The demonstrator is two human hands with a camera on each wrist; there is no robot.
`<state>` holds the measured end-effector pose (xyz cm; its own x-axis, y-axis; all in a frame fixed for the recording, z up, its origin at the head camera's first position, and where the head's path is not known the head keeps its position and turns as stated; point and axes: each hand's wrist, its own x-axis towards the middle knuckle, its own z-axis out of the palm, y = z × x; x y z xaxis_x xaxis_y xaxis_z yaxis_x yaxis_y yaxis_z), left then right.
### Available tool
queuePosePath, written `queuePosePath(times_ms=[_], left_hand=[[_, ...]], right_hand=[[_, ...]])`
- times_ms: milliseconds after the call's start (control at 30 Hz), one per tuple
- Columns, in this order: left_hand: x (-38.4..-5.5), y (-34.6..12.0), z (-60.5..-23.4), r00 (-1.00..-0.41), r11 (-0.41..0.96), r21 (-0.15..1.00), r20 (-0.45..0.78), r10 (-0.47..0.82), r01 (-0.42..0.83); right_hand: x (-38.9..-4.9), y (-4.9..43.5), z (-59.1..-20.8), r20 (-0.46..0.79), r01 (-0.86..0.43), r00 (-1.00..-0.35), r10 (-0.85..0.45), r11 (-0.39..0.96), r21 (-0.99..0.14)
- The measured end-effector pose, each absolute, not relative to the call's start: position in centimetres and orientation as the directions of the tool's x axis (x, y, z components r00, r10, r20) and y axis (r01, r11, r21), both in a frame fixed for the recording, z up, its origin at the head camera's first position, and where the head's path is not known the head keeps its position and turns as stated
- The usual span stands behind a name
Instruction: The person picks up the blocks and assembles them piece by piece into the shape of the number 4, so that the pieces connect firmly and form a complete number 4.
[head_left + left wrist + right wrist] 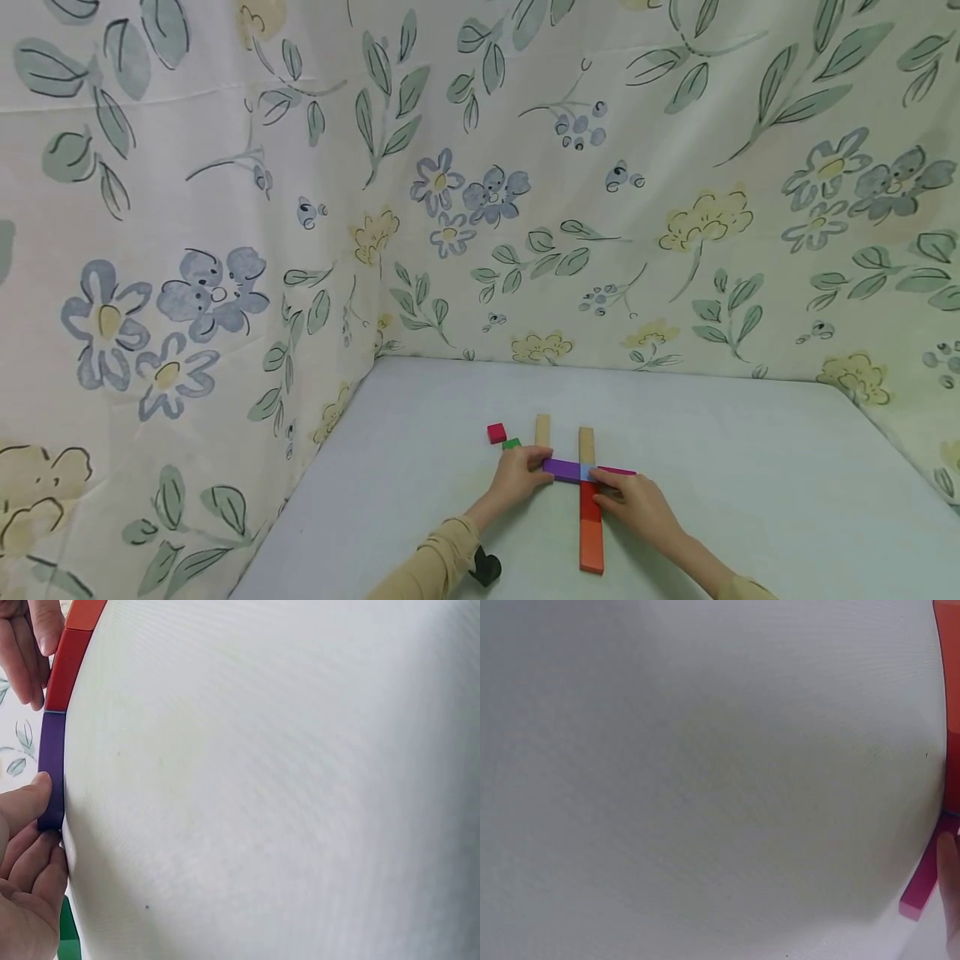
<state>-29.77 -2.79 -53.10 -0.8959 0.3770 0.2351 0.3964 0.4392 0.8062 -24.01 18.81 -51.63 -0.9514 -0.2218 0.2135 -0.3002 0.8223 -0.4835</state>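
My left hand [519, 473] pinches the left end of a purple block [562, 470], with the thumb on it and fingertips at its end. A light blue block [587, 472] meets the purple block's right end. Below it a red block [590, 502] and an orange block [591, 546] lie in line toward me. My right hand [637, 504] rests at the light blue block and a magenta block [922, 877], its fingers fairly straight, the thumb beside the red block. Above the light blue block lies a plain wooden block [587, 444].
Another wooden block [542, 429] lies beyond my left hand. A red cube [497, 432] and a partly hidden green block [512, 443] sit to its left. Near my left sleeve is a black object [487, 568]. Floral cloth [480, 208] hangs behind the white table [750, 450].
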Motion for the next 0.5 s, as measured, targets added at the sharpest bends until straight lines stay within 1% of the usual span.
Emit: queuePosePath(times_ms=[200,500], left_hand=[[-29.77,-2.87,-53.08,-0.893,0.448,0.797,0.238,0.382,0.404],[-29.5,-2.9,-52.81,-0.893,0.421,0.815,0.241,0.38,0.399]], right_hand=[[-23.95,18.8,-51.6,0.205,-0.293,-0.954,-0.218,0.817,-0.497],[-23.92,18.89,-51.67,0.204,-0.297,-0.953,-0.223,0.814,-0.499]])
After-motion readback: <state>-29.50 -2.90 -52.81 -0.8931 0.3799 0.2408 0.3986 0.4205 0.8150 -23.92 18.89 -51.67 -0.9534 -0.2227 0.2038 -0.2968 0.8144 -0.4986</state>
